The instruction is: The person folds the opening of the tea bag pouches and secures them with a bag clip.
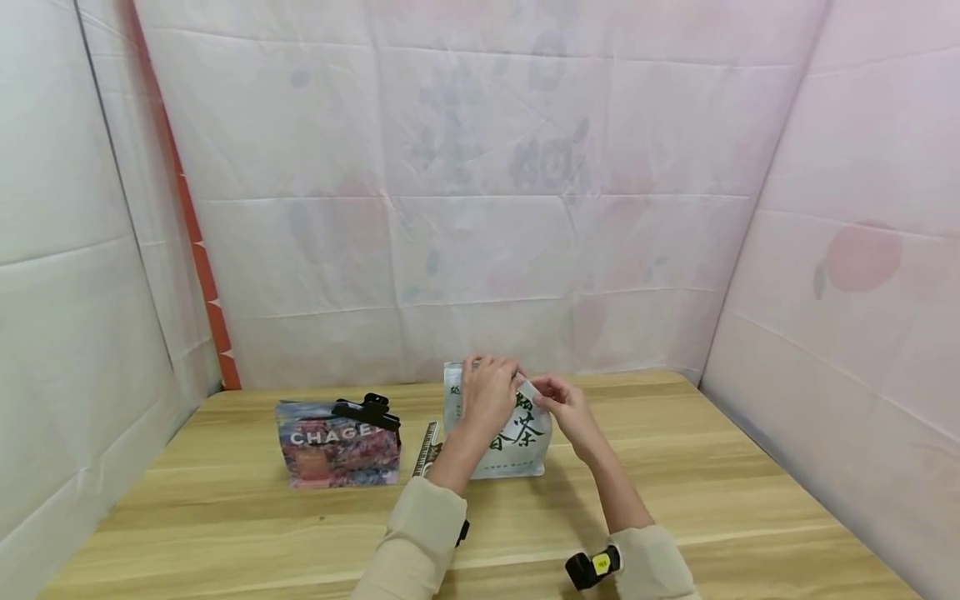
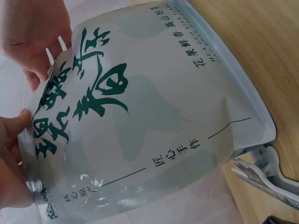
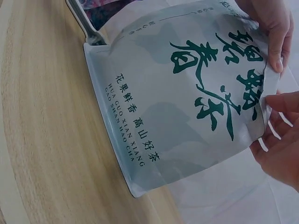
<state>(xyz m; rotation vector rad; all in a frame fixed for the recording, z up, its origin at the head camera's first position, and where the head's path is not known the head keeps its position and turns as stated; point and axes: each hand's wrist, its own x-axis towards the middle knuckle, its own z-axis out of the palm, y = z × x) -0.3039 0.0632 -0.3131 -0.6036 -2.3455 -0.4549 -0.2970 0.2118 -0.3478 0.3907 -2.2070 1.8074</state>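
As the pale bag [image 1: 512, 454] stands below, both hands [image 1: 489, 396] [image 1: 570, 414] pinch its top edge.

Wood tbl [image 1: 712, 500], wht cloth [image 1: 480, 250] bhnd.

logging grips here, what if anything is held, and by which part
The pale bag, by its top edge: left hand and right hand both pinch it.
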